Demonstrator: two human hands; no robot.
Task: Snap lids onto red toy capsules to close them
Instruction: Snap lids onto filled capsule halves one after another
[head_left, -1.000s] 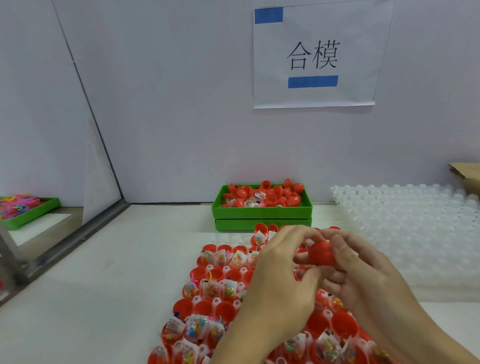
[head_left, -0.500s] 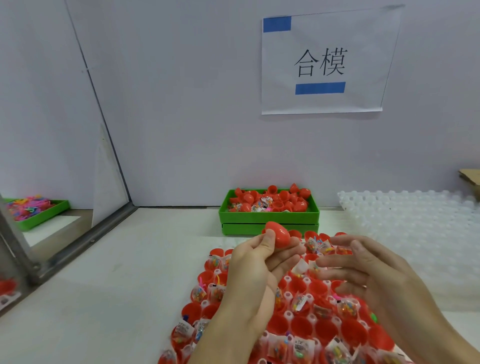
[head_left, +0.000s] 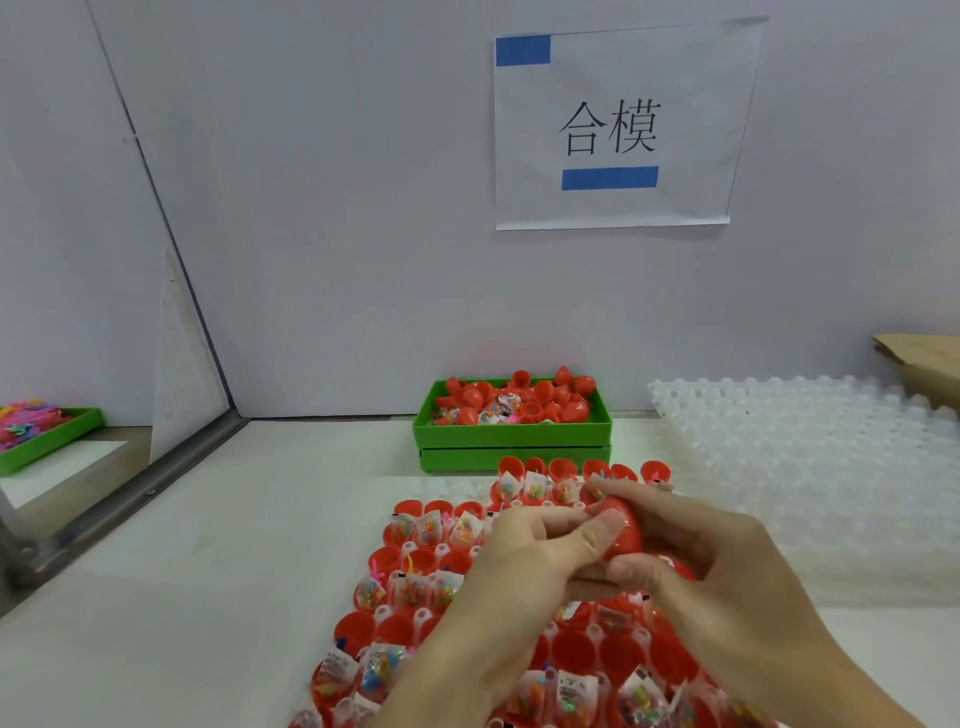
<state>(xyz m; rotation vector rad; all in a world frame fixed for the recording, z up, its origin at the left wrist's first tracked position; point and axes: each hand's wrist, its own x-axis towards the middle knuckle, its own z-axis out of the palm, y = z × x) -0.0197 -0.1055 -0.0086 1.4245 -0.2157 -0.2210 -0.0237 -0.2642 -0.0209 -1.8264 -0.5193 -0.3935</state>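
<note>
Half a second ago the left hand (head_left: 524, 566) alone held a closed red capsule up near the green bin while the right hand hovered open beside it; now both hands have come together over the tray, and the right hand (head_left: 727, 566) has joined the grip. A red capsule (head_left: 621, 525) sits pinched between them, the left thumb pressing its near side, the right fingers curled over its far side and the right thumb underneath. Whether its lid has fully seated I cannot tell.

Below and around the hands lies a grid of open capsule halves (head_left: 415, 566), many holding small clear packets with bright bits inside, others bare. They stand in a white moulded tray (head_left: 452, 486) on a pale, matte tabletop (head_left: 182, 597).

Just beyond the fingertips sits a green bin (head_left: 511, 434), rectangular and stacked on a second one, heaped with loose glossy red shells. To the right of the hands spreads a translucent white tray (head_left: 810, 457) of rounded, bumpy cells, with a corner of brown cardboard (head_left: 919, 358) past it. Far to the left, behind a metal-framed divider (head_left: 130, 499), another green tray (head_left: 47, 441) holds pink and multicoloured pieces. On the plain wall ahead hangs a paper sign (head_left: 618, 130) with two black characters and two blue blocks.
</note>
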